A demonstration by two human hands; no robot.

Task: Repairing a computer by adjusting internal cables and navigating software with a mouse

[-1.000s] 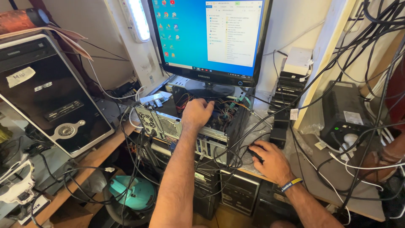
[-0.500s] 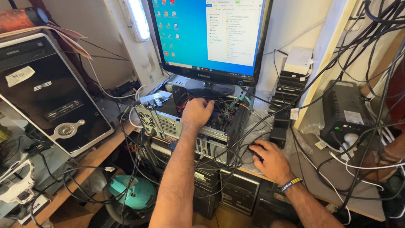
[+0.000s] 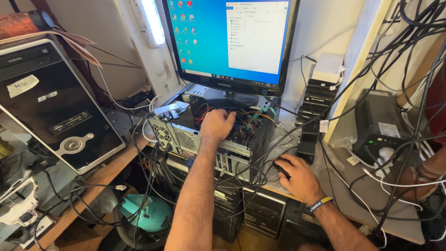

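Note:
An open desktop computer case [image 3: 183, 137] lies on the bench under a lit monitor [image 3: 232, 39], its inside full of coloured wires [image 3: 253, 122]. My left hand [image 3: 216, 125] reaches into the top of the case, fingers curled among the wires; what they grip is hidden. My right hand [image 3: 297, 176], with a dark wristband, rests over a black mouse [image 3: 280, 167] on the bench to the right of the case. The monitor's stand [image 3: 227, 97] sits on the case just behind my left hand.
A black tower computer [image 3: 51, 111] leans at the left. A stack of black drives [image 3: 320, 97] and a black power unit [image 3: 378, 123] stand at the right. Tangled cables hang all around. More computer cases [image 3: 262, 214] and a teal object [image 3: 148, 214] sit below the bench.
Both hands stay almost where they were; the left hand has shifted slightly inside the case.

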